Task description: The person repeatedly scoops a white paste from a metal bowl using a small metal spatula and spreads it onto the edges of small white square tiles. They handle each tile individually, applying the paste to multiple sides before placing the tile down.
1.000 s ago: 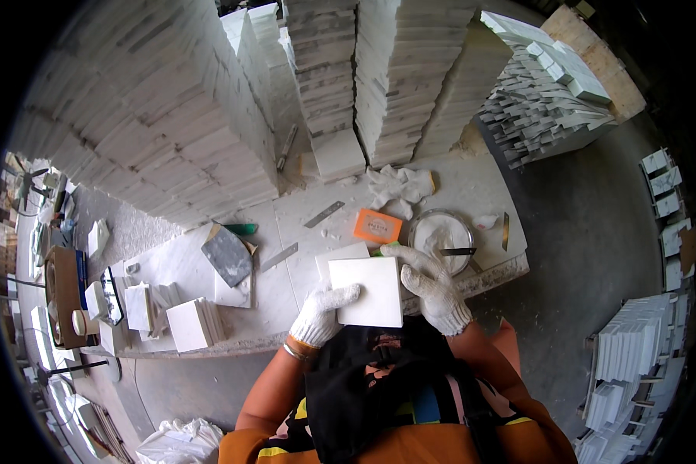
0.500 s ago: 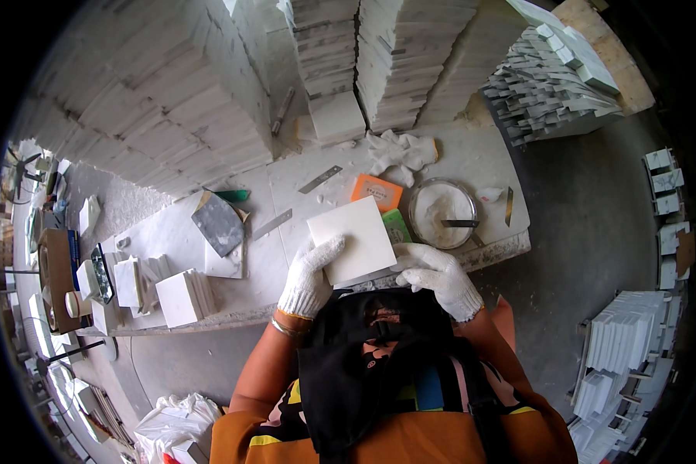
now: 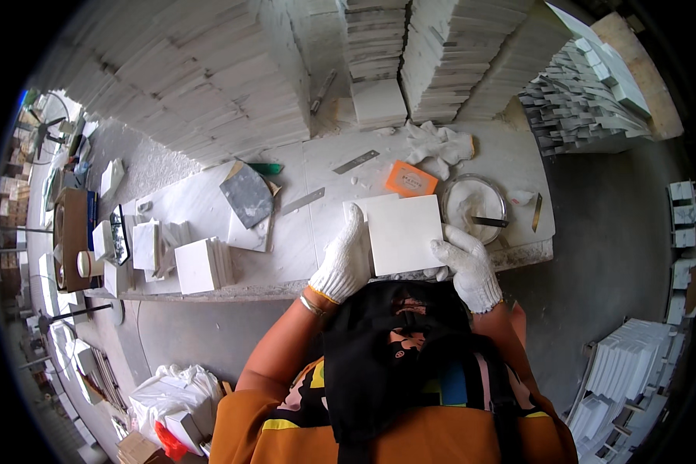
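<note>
A square white tile (image 3: 404, 236) is held up over the near edge of the workbench, its broad face toward me. My right hand (image 3: 473, 271), in a white knitted glove, grips its right side, with the thumb over the face and the other fingers partly behind. Along the tile's left edge is my gloved left hand (image 3: 343, 259), fingers stretched out and not wrapped round it; whether it touches the edge I cannot tell. Behind the upper left corner shows part of another pale tile (image 3: 357, 207). An orange box (image 3: 411, 179) lies just beyond the held tile.
Right of the box is a round metal-rimmed pan (image 3: 448, 219) with white powder and a dark blade. White gloves (image 3: 438, 147), steel rulers (image 3: 356, 162) and a grey slab (image 3: 247, 194) lie on the bench. Small tile stacks (image 3: 197, 267) stand left; tall slab stacks (image 3: 209, 85) rise behind.
My left thumb has come off the tile's face, and my right hand has taken hold of its right side. The tile has straightened and now hides the green box. The whole view has shifted.
</note>
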`<state>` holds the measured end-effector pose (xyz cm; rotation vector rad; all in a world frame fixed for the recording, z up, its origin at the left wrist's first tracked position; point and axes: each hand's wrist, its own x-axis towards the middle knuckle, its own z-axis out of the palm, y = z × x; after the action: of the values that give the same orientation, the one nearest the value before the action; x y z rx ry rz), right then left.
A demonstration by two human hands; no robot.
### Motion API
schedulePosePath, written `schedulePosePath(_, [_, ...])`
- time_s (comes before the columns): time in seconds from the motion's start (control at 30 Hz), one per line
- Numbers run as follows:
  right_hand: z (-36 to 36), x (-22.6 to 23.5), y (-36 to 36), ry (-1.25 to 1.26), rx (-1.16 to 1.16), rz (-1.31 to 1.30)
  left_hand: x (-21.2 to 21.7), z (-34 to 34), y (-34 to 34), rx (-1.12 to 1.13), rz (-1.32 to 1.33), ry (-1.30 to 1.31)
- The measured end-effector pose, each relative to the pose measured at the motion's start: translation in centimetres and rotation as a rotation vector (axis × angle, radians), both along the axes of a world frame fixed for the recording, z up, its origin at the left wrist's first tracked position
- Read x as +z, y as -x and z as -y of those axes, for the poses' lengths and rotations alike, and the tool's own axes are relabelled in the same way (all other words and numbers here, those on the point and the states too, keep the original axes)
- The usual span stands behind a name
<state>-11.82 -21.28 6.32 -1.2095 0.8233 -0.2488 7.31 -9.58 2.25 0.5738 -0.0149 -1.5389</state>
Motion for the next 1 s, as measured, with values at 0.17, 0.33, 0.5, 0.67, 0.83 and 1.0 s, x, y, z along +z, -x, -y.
schedulePosePath(0.17, [-0.4,-0.1,0.2,-0.056,-0.041,0.049,0.3,-0.2,0.6,0.035,0.037,-0.036])
schedulePosePath(0.33, [-0.5,0.0,0.4,-0.022,-0.051,0.046,0.5,0.0,1.0,0.041,0.015,-0.055])
schedulePosePath(0.5, [-0.6,0.1,0.6,0.010,-0.075,0.045,0.8,0.2,1.2,0.025,0.009,-0.075])
schedulePosePath(0.67, [-0.5,0.1,1.2,0.039,-0.084,-0.008,0.4,0.5,1.5,0.007,0.025,-0.087])
schedulePosePath(0.83, [-0.5,0.7,1.5,0.021,-0.079,0.001,0.0,0.7,1.7,-0.025,0.015,-0.081])
schedulePosePath(1.0, [0.1,0.1,2.1,0.062,-0.094,0.021,0.5,0.7,1.9,0.000,0.020,-0.101])
